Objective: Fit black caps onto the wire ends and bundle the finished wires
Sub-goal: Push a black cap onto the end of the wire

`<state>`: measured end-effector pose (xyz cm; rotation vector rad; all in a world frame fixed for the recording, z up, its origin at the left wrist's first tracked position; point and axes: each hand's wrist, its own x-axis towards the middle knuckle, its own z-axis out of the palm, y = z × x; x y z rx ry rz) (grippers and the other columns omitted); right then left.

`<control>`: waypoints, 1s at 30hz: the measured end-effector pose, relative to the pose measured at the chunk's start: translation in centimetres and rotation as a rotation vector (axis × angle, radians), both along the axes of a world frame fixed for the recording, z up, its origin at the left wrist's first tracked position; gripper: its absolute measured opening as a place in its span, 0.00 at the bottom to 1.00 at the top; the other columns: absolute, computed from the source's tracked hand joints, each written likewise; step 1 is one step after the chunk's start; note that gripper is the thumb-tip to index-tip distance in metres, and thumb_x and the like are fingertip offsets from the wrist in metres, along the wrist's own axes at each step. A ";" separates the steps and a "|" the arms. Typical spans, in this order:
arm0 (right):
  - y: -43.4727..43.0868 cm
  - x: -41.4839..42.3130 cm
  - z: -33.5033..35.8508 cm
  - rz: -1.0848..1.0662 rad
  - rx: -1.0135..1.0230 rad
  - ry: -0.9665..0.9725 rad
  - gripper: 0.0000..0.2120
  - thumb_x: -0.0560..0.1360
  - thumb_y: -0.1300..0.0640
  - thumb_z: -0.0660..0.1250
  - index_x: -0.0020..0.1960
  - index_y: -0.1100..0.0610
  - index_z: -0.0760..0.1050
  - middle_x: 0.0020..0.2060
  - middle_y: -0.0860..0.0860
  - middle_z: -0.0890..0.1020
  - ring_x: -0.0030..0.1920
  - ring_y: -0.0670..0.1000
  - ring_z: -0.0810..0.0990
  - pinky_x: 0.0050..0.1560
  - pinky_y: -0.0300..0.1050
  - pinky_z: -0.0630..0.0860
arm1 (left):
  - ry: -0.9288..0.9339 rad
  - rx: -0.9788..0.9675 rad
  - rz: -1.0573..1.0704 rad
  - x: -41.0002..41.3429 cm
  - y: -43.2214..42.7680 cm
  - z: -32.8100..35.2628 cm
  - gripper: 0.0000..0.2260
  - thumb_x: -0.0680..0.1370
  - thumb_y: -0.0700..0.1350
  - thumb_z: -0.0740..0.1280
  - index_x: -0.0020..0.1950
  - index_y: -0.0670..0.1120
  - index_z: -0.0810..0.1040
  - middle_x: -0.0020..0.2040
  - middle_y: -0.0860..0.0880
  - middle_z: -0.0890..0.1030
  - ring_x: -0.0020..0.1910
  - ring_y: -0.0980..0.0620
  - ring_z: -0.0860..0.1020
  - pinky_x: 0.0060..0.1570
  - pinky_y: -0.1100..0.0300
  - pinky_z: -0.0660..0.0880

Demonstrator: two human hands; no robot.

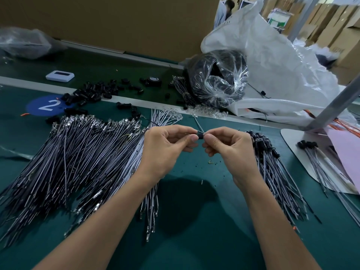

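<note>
Above the green table point(194, 240), a black cap point(200, 136) is pinched between the fingertips of the left hand point(165, 151) and the right hand point(231, 151), with a thin wire point(200, 128) entering it (light, limp, probably best gripped just behind the cap).

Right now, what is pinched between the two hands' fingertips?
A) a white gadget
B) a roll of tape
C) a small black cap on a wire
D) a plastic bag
C: the left hand and right hand pinch a black cap, with a thin wire rising from it.
</note>
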<state>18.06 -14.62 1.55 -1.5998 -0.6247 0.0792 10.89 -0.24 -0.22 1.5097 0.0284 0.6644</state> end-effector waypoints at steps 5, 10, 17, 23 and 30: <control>0.0 0.0 0.2 -0.014 -0.011 -0.063 0.09 0.71 0.69 0.72 0.41 0.56 0.82 0.31 0.51 0.83 0.30 0.48 0.79 0.35 0.38 0.77 | 0.006 -0.012 -0.008 0.1 -0.2 0.0 0.07 0.72 0.35 0.74 0.45 0.46 0.84 0.36 0.49 0.85 0.36 0.50 0.85 0.38 0.60 0.81; -0.3 0.0 0.5 0.016 0.014 -0.027 0.08 0.71 0.69 0.72 0.42 0.56 0.83 0.31 0.52 0.84 0.30 0.49 0.81 0.35 0.38 0.78 | 0.049 -0.056 -0.070 0.3 0.0 0.1 0.07 0.73 0.35 0.72 0.51 0.42 0.83 0.36 0.48 0.85 0.35 0.51 0.84 0.38 0.62 0.80; 0.1 0.0 0.0 -0.054 -0.039 -0.062 0.10 0.72 0.69 0.72 0.39 0.54 0.83 0.29 0.50 0.84 0.28 0.48 0.81 0.31 0.37 0.76 | 0.087 -0.003 -0.081 0.4 -0.1 -0.2 0.04 0.76 0.35 0.70 0.47 0.42 0.83 0.35 0.46 0.83 0.32 0.51 0.83 0.34 0.62 0.80; -0.3 0.2 0.0 0.039 -0.007 0.013 0.07 0.71 0.70 0.72 0.41 0.59 0.83 0.29 0.52 0.84 0.28 0.47 0.80 0.31 0.36 0.76 | 0.109 -0.047 -0.127 0.2 -0.2 -0.4 0.06 0.75 0.35 0.70 0.45 0.46 0.83 0.35 0.48 0.85 0.36 0.49 0.85 0.35 0.61 0.81; -0.1 0.0 -0.3 0.076 0.033 0.066 0.06 0.70 0.70 0.71 0.43 0.61 0.82 0.30 0.52 0.84 0.28 0.46 0.80 0.31 0.36 0.77 | 0.102 -0.044 -0.142 0.2 -0.3 -0.4 0.07 0.76 0.34 0.70 0.45 0.46 0.83 0.37 0.48 0.86 0.37 0.49 0.85 0.35 0.62 0.81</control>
